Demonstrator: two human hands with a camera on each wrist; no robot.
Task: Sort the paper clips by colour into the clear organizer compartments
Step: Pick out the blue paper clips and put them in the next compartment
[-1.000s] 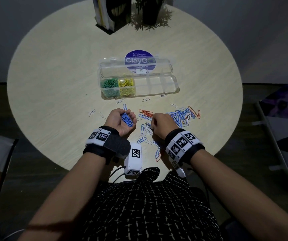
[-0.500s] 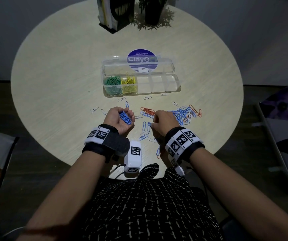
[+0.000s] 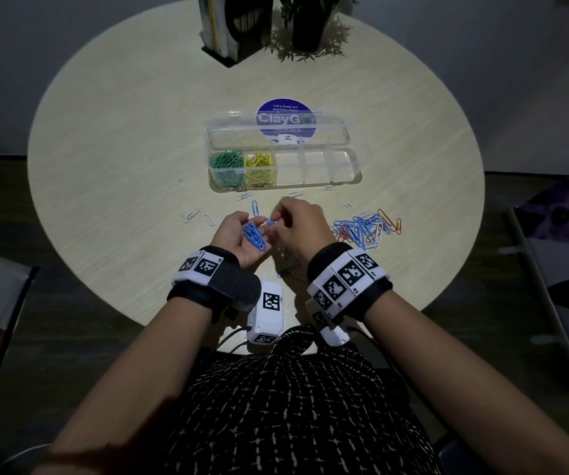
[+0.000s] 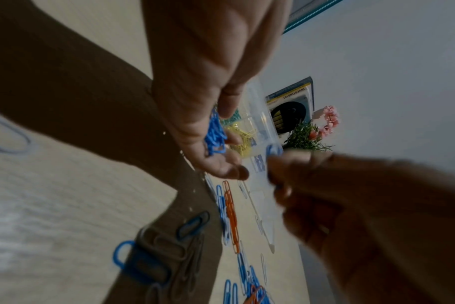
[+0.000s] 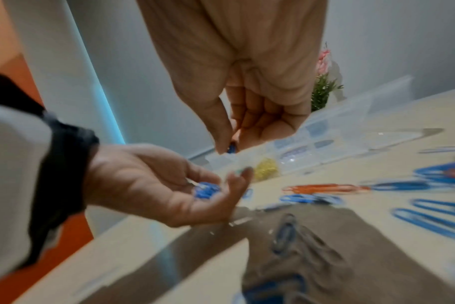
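Observation:
My left hand [image 3: 238,231] lies palm up near the table's front, fingers curled round a bunch of blue paper clips [image 3: 255,236]. Just above its fingertips my right hand [image 3: 278,217] pinches one blue clip [image 5: 231,148] between thumb and fingers. The clear organizer [image 3: 355,173] stands open behind the hands, with green clips [image 3: 227,162] in its leftmost compartment and yellow clips [image 3: 259,161] in the one beside it. The other compartments look bare. A loose pile of blue, orange and white clips [image 3: 362,229] lies to the right of my right hand.
A few white clips [image 3: 192,214] lie scattered in front of the organizer. A book holder [image 3: 235,25] and a potted plant [image 3: 310,29] stand at the round table's far edge. A white tagged device [image 3: 266,313] sits at the near edge between my wrists.
My right hand has lifted off the table with a blue clip and moved left and forward, over the left palm. The left hand has kept its place and its bunch.

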